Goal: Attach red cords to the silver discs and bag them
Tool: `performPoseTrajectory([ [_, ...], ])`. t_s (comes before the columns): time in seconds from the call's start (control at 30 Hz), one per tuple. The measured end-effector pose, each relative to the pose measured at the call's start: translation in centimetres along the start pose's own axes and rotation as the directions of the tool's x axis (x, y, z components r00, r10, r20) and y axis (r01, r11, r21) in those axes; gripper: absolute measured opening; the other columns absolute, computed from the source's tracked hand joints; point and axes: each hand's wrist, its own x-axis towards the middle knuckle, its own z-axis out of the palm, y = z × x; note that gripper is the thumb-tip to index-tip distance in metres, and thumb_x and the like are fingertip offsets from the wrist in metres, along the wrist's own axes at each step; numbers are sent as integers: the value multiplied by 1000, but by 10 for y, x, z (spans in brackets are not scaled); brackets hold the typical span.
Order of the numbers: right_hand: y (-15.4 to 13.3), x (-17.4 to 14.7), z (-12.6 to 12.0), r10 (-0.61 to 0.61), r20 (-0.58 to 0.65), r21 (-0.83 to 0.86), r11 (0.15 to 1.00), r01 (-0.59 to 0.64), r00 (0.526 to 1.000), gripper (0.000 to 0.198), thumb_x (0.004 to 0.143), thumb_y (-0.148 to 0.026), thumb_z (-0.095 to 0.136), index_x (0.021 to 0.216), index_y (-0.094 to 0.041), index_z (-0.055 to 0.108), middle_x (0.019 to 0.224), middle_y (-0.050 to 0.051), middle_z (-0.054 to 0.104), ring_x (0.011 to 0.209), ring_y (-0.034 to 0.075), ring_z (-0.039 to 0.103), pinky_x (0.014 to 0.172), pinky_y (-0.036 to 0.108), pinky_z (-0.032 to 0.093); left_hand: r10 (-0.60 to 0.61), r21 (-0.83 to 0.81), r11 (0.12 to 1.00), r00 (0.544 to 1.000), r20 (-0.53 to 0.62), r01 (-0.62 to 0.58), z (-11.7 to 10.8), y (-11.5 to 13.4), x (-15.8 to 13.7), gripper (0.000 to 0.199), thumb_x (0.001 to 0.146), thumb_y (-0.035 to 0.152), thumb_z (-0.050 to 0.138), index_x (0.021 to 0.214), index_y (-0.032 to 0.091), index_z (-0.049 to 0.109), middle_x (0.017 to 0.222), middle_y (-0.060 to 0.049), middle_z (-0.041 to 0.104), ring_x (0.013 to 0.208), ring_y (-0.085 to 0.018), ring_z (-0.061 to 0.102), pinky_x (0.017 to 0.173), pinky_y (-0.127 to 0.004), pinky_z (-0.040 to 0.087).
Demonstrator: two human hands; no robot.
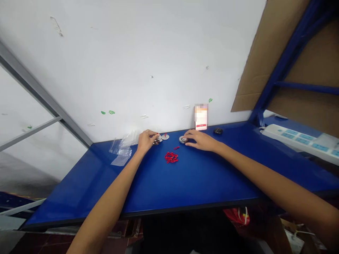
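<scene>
My left hand (146,141) is at the back of the blue table, its fingers closed at a small pile of round silvery tags (156,141). A bit of red shows at its fingertips, but what they pinch is partly hidden. Just right of it lies a round tag (165,137) with a red cord on it. My right hand (199,140) has thumb and fingers around the edge of a short stack of round metal discs (182,140). Between and in front of both hands lie a heap of red cord loops (171,157) and a single red loop (176,147).
Clear plastic bags (124,148) lie left of my left hand. A lit phone (201,118) leans on the white wall behind my right hand, with a small black object (218,131) beside it. A white power strip (302,141) and blue metal frame (275,77) stand at the right.
</scene>
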Motion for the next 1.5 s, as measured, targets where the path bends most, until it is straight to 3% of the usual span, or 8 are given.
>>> performPoseTrajectory([
  [0.17, 15, 0, 8, -15, -1, -47, 999, 15, 1000, 26, 106, -36, 62, 122, -31, 82, 127, 9, 73, 113, 27, 71, 97, 44, 60, 26, 78, 997, 999, 25, -28, 7, -9, 1, 20, 93, 38, 77, 103, 23, 85, 92, -9, 75, 86, -25, 66, 83, -36, 47],
  [0.4, 5, 3, 2, -63, -88, -83, 995, 56, 994, 28, 109, -30, 54, 120, -29, 80, 125, 9, 74, 115, 27, 71, 97, 44, 59, 66, 9, 998, 997, -30, -66, 1, 25, -5, 28, 101, 42, 65, 114, 22, 79, 97, -9, 75, 91, -25, 65, 88, -36, 47],
  [0.63, -18, 6, -9, 37, -250, -168, 983, -80, 968, 30, 110, -37, 53, 121, -27, 79, 108, 9, 78, 91, 25, 74, 79, 36, 58, 333, -201, 937, 902, 274, -285, 27, 57, -30, 20, 95, 39, 75, 108, 27, 84, 94, -8, 73, 91, -26, 65, 91, -38, 46],
  [0.77, -22, 7, -8, 151, -175, -49, 986, -162, 973, 30, 110, -38, 53, 122, -27, 78, 91, 3, 83, 79, 23, 78, 75, 33, 58, 357, -90, 933, 864, 355, -349, 42, 59, -36, 16, 95, 35, 75, 105, 25, 84, 95, -8, 72, 93, -26, 66, 89, -38, 48],
  [0.87, -24, 8, -3, 183, -146, 123, 978, -166, 972, 28, 107, -39, 56, 120, -27, 78, 105, 3, 84, 89, 23, 80, 83, 34, 62, 362, 17, 917, 851, 379, -398, 41, 61, -35, 16, 99, 29, 68, 96, 24, 82, 92, -7, 73, 93, -25, 67, 87, -36, 49],
  [1.07, -28, 8, 4, 272, -153, 471, 865, -172, 950, 28, 98, -36, 67, 123, -26, 77, 121, 5, 82, 108, 26, 80, 102, 43, 65, 119, -140, 986, 960, 253, -86, 23, 67, -32, 23, 104, 39, 59, 106, 23, 76, 82, -1, 78, 63, -16, 68, 69, -29, 52],
  [1.2, -31, 6, 6, 284, -98, 586, 791, -175, 954, 32, 99, -40, 68, 125, -24, 76, 125, 7, 81, 112, 27, 80, 104, 46, 65, -25, -395, 912, 977, 210, 108, 21, 63, -28, 30, 99, 50, 65, 100, 21, 72, 93, -5, 79, 66, -17, 73, 64, -29, 58],
  [1.5, -35, 10, 19, 361, -102, 574, 782, -242, 927, 24, 97, -42, 69, 105, -22, 79, 108, 6, 83, 90, 25, 83, 81, 40, 72, 45, -489, 872, 987, 155, 37, 30, 63, -31, 19, 99, 31, 64, 115, 22, 60, 95, -4, 79, 71, -15, 75, 62, -26, 59],
])
